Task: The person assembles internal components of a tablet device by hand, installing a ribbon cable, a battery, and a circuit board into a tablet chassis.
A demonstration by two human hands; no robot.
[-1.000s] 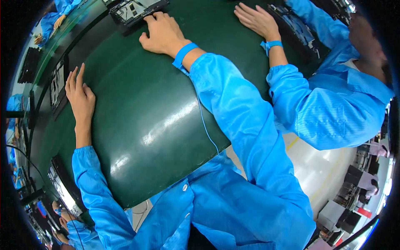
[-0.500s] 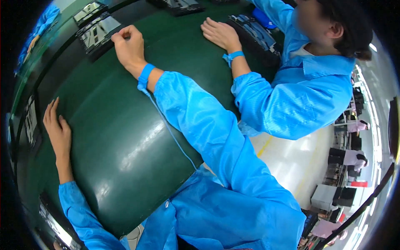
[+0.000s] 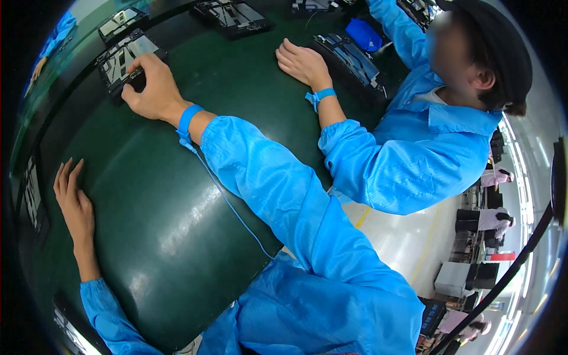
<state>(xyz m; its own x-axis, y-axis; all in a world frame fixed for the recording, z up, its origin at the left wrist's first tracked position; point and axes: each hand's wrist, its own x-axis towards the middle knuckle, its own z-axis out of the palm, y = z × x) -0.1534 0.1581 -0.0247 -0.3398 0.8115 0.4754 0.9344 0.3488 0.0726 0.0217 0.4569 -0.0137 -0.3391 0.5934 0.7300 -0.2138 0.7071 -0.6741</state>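
My right hand (image 3: 152,89) reaches to the far left, where its thumb and fingers close around the near corner of a flat black-framed electronic unit (image 3: 133,50) with silvery inner parts. A blue wrist strap (image 3: 188,123) with a thin cord circles that wrist. My left hand (image 3: 76,207) rests on the green tabletop (image 3: 160,189) at the left, its fingers stretched out and holding nothing. Farther left of it, a similar unit (image 3: 32,195) lies near the picture's rim.
At the right, a co-worker's hand (image 3: 305,64) lies beside another unit (image 3: 349,59) and a blue object (image 3: 364,34). More units (image 3: 234,16) stand along the far side. One unit (image 3: 121,23) sits behind the one I touch. A dark pole (image 3: 503,278) crosses the lower right.
My right hand has moved left and down from a pinch beside the unit to its near corner. The head view has shifted slightly; my left hand stays spread on the table.
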